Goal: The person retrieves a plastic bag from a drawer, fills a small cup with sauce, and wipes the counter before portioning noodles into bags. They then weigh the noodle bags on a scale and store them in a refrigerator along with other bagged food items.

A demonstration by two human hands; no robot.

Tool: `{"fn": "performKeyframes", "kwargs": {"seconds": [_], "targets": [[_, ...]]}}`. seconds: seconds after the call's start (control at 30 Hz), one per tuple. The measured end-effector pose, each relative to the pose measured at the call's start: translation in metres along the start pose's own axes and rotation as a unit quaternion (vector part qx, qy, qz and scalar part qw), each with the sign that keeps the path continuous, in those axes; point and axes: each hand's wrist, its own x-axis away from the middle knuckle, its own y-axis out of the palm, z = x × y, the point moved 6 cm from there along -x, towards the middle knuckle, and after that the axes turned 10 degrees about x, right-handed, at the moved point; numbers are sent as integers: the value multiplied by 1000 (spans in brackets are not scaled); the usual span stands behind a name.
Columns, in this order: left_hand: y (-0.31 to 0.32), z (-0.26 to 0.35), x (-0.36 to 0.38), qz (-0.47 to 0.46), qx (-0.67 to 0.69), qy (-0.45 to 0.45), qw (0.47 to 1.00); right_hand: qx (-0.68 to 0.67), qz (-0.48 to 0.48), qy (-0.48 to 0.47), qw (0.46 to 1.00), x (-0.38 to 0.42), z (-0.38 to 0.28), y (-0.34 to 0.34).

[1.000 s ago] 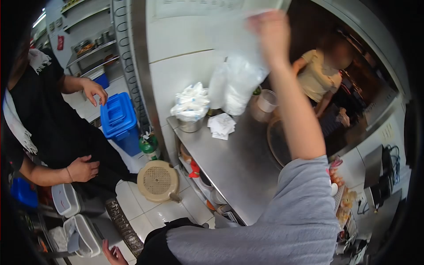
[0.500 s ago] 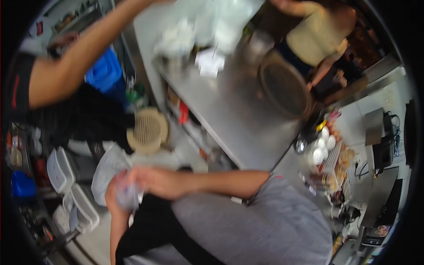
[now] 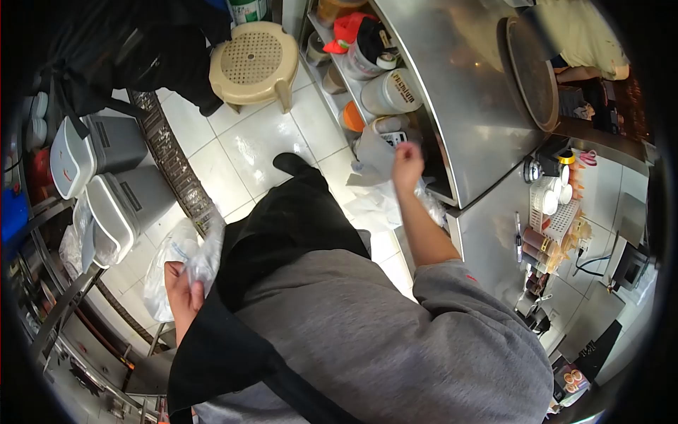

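Note:
My left hand (image 3: 185, 290) is closed on a clear plastic bag (image 3: 205, 258), which hangs in front of a larger whitish plastic bag (image 3: 161, 286). On the other side of my body, my right hand (image 3: 407, 168) is closed beside the open shelf under the steel counter (image 3: 466, 99). Its fingertips are blurred, so whether they hold anything cannot be made out. Just past them lies a small device with dark keys (image 3: 394, 138), near a grey-white sheet (image 3: 374, 152). A white plastic bag (image 3: 381, 205) hangs below that hand.
A beige stool (image 3: 254, 60) stands on the tiled floor near a person in black (image 3: 141, 56). Grey bins (image 3: 120, 148) are at left. Tubs (image 3: 388, 92) fill the shelf. A white basket (image 3: 558, 219) sits on the right counter; another person (image 3: 583, 35) is beyond.
My hands were close together around a clear, blurred item; now they are wide apart, the right one over by the shelf. The view has tilted down, showing more floor and the shelf.

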Motion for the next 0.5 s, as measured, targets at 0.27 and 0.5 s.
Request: {"fn": "performKeyframes", "kwargs": {"seconds": [0.27,0.5], "targets": [[-9,2,16,57,-106,-155,980,225,-45,100,968,-86,181,30],[16,46,-2,-7,-328,58,943,326,-252,168,896,-80,187,55]]}}
